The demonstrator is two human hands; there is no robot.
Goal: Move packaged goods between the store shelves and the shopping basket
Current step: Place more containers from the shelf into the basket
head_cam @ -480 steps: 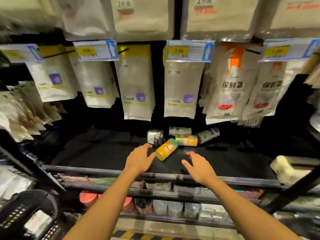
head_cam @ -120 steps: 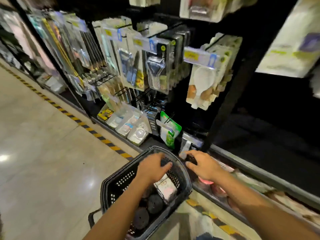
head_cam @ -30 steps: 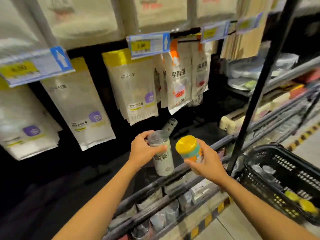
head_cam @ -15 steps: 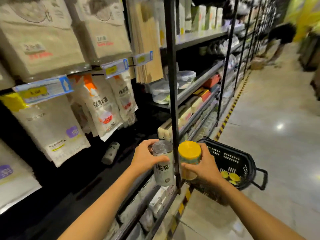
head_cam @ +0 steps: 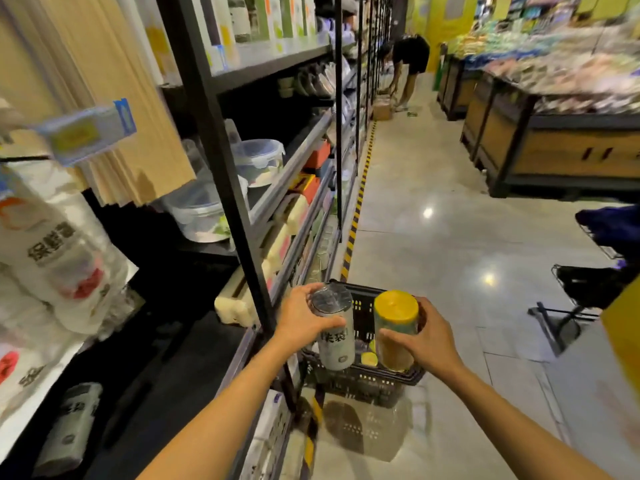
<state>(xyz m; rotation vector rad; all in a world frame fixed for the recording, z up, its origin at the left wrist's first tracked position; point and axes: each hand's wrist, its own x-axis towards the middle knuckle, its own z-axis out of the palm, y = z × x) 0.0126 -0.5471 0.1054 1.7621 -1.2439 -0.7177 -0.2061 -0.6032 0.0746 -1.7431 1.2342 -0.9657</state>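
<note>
My left hand [head_cam: 304, 320] grips a grey-white cylindrical pack [head_cam: 335, 337] near its top. My right hand [head_cam: 429, 336] grips an orange cylindrical pack with a yellow lid [head_cam: 394, 329]. Both packs are upright, side by side, above the black shopping basket [head_cam: 367, 379] on the floor. Yellow-topped items lie inside the basket [head_cam: 367, 357]. One more grey-white pack [head_cam: 69, 427] lies on the dark shelf [head_cam: 145, 386] at the lower left.
A black shelf upright [head_cam: 235, 202] stands just left of my left hand. White bags [head_cam: 52, 251] hang at the left. Plastic containers [head_cam: 256, 161] sit on the shelves ahead. A person [head_cam: 408, 64] bends down far along the aisle. Wooden display stands [head_cam: 554, 147] line the right.
My view has swung right along the aisle. Both hands have carried their packs away from the shelf to above the basket, which is now directly below them.
</note>
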